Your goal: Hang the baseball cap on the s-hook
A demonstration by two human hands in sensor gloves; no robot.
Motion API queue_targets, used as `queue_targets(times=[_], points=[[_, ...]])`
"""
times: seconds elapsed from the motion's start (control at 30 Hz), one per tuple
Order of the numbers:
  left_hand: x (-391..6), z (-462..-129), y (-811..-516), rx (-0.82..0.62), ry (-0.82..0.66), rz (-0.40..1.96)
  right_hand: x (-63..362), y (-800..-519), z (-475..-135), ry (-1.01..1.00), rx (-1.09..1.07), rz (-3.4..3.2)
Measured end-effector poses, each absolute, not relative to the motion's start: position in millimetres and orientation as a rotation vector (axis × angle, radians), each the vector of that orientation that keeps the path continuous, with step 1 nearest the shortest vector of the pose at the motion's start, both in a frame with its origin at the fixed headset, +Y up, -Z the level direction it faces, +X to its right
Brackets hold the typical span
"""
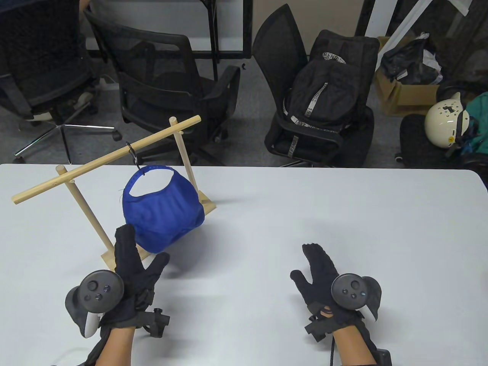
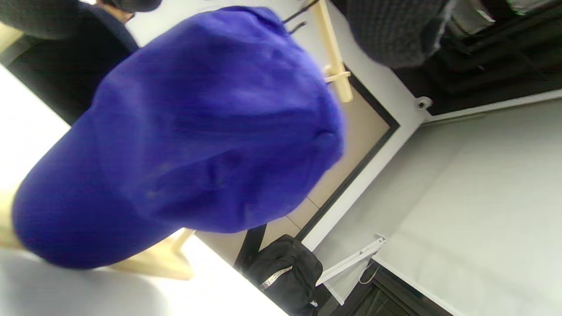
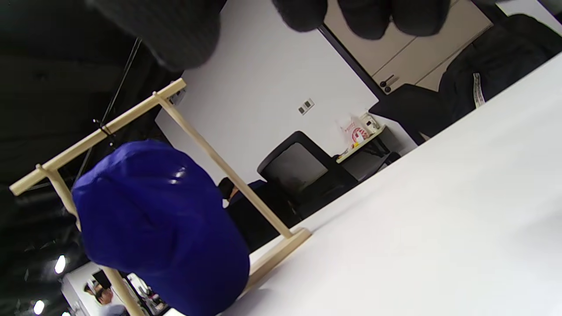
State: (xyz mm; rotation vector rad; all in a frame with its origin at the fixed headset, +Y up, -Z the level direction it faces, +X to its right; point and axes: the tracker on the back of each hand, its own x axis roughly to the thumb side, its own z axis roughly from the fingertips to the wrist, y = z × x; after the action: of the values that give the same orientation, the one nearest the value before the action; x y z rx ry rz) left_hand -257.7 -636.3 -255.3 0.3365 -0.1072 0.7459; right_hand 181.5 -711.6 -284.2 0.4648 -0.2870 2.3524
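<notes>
Hanging step looking done: baseball cap (image 1: 162, 211) is dangling by its back strap from the black s-hook (image 1: 134, 153) on the wooden rack's crossbar (image 1: 106, 158), brim end sagging just ahead of the left hand (image 1: 131, 268). Left hand is lying with fingers spread, gripping nothing; its fingertips (image 1: 125, 233) are sitting right beside the cap's lower edge, contact unclear. Right hand (image 1: 320, 272) is resting well to the right of the cap, fingers extended, holding nothing, over the bench (image 1: 343, 213). Next move, by judgement: drawing both hands clear without nudging the cap.
</notes>
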Motion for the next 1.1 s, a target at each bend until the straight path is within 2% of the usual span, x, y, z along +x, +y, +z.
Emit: queue_targets(times=[0.2,0.37,0.6,0.87,1.1], points=[[-220.8,-240.6,-626.5,0.375,-0.236,0.661,181.3,-702.3,-277.8,-0.33,0.478,2.44],[-191.9,-231.8,-634.2,0.365,-0.331,0.622,179.6,-698.7,-273.1,-0.354,0.516,2.543],[-167.3,-231.0,-658.8,0.301,-0.407,0.499,175.7,-699.9,-269.3,-0.298,0.521,2.674],[-148.4,-231.7,-693.6,0.18,-0.482,0.297,172.2,-714.9,-273.9,-0.112,0.494,2.827],[-145.4,-247.8,-724.6,0.039,-0.45,0.149,169.8,-726.5,-277.8,-0.015,0.485,2.868]])
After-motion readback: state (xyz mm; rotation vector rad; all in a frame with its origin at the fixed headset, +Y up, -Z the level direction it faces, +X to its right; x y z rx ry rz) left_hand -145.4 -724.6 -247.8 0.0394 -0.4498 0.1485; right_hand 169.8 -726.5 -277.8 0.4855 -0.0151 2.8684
